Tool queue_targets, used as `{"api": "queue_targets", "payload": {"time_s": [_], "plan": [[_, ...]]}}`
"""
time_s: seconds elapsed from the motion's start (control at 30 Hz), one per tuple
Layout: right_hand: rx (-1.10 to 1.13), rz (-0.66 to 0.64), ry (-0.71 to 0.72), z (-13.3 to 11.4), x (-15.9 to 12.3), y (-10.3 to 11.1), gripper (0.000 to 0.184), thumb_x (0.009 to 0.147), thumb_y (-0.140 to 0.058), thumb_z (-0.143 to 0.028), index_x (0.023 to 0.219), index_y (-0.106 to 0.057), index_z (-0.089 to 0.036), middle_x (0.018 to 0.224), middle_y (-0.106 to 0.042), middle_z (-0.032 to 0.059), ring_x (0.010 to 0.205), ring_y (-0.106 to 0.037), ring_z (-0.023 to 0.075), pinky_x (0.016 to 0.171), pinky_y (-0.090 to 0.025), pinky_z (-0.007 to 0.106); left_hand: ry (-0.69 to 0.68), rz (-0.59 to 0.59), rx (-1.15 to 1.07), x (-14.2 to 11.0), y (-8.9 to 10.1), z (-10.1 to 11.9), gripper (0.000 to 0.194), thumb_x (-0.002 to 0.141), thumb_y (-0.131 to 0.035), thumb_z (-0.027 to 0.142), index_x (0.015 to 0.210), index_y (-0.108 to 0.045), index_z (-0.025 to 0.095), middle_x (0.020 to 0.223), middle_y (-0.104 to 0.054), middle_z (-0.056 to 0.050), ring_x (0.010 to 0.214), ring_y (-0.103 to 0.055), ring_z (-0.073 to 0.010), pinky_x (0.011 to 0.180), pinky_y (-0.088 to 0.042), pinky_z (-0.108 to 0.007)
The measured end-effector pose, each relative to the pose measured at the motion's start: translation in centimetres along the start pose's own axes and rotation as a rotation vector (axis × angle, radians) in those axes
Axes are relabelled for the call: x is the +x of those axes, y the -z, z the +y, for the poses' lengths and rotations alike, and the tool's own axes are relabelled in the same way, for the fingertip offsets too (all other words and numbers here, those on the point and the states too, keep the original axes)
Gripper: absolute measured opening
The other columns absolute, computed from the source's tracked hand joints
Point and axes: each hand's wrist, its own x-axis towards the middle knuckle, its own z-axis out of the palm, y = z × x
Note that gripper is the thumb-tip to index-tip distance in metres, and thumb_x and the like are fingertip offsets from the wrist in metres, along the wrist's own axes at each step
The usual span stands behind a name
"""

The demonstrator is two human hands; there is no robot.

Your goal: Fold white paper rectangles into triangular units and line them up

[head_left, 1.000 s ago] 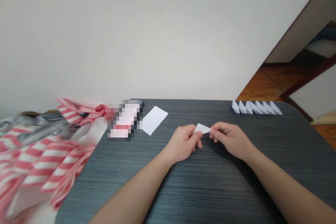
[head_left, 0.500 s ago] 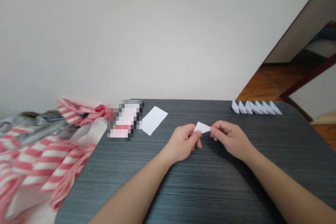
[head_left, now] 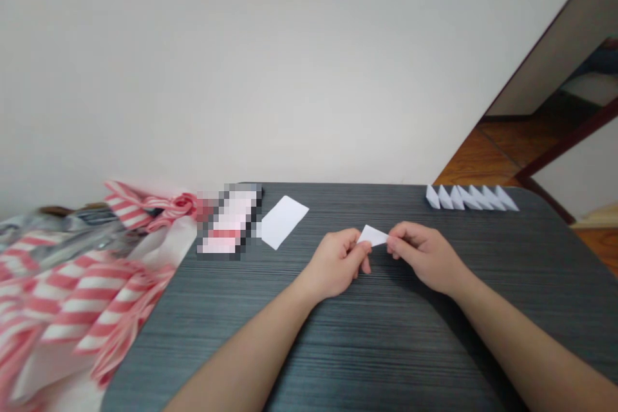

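A small white folded paper point(head_left: 373, 235), triangular in outline, is held between my two hands above the dark table point(head_left: 338, 347). My left hand point(head_left: 338, 262) pinches its wider left end, thumb on top and fingers curled beneath. At the narrow right tip, the thumb and forefinger of my right hand point(head_left: 421, 254) are closed on the paper. The parts of the paper under my fingers are hidden. Flat on the table to the left lies a white sheet of paper point(head_left: 284, 221). Several folded white paper pieces point(head_left: 470, 198) stand in a row at the back right.
A blurred-out, phone-like rectangular object point(head_left: 230, 222) lies at the table's back left. Red-and-white striped cloth point(head_left: 103, 296) is heaped beyond the left edge. A pale wall point(head_left: 309, 64) rises behind the table, and wooden floor point(head_left: 483, 154) shows at the right.
Almost nothing differs. The folded paper has shifted very slightly between my fingers; both hands keep their pinch in the same place.
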Motion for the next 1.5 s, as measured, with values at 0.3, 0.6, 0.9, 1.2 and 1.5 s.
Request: {"api": "queue_targets", "payload": {"time_s": [0.3, 0.6, 0.9, 1.2, 1.5], "plan": [[0.025, 0.007, -0.009, 0.6, 0.0, 0.0, 0.02, 0.091, -0.056, -0.029, 0.074, -0.061, -0.02, 0.068, -0.062, -0.0001, 0.067, -0.058, 0.0156, 0.066, -0.045, 0.028, -0.028, 0.007, 0.025, 0.1, -0.2, -0.8, 0.034, 0.096, -0.045, 0.039, 0.073, -0.058, 0.017, 0.063, -0.064, 0.0, 0.05, -0.051, -0.0097, 0.051, -0.038, -0.021], [0.054, 0.002, -0.003, 0.2, 0.0, 0.0, 0.021, 0.091, -0.056, -0.03, 0.074, -0.061, -0.02, 0.07, -0.062, 0.0008, 0.069, -0.058, 0.0164, 0.068, -0.045, 0.029, -0.02, -0.001, 0.018, 0.0, 0.0, -0.4, 0.033, 0.095, -0.046, 0.038, 0.071, -0.057, 0.017, 0.062, -0.064, 0.0, 0.049, -0.051, -0.01, 0.051, -0.038, -0.021], [0.075, 0.007, -0.008, -0.2, -0.1, -0.1, 0.022, 0.091, -0.055, -0.029, 0.072, -0.059, -0.02, 0.069, -0.061, 0.0003, 0.068, -0.057, 0.016, 0.067, -0.044, 0.028, -0.017, -0.025, -0.089, 0.1, -0.1, -0.2, 0.027, 0.092, -0.05, 0.036, 0.075, -0.058, 0.016, 0.065, -0.064, 0.0, 0.048, -0.049, -0.0087, 0.049, -0.038, -0.02], [0.086, -0.077, -0.017, -0.2, -0.1, -0.8, 0.016, 0.09, -0.057, -0.029, 0.079, -0.062, -0.02, 0.07, -0.06, -0.001, 0.066, -0.054, 0.0147, 0.063, -0.042, 0.026, -0.047, -0.038, 0.026, 0.0, 0.0, -0.4, 0.03, 0.093, -0.049, 0.032, 0.073, -0.063, 0.015, 0.063, -0.065, -0.001, 0.051, -0.05, -0.0095, 0.051, -0.036, -0.02], [-0.009, -0.087, 0.023, -0.6, -0.1, -0.3, 0.018, 0.092, -0.055, -0.028, 0.078, -0.064, -0.019, 0.072, -0.063, -0.0006, 0.068, -0.055, 0.0151, 0.065, -0.041, 0.026, -0.052, -0.055, -0.008, 0.0, 0.1, -0.1, 0.031, 0.092, -0.052, 0.037, 0.076, -0.066, 0.015, 0.063, -0.064, 0.0, 0.049, -0.048, -0.009, 0.049, -0.035, -0.02]]}}
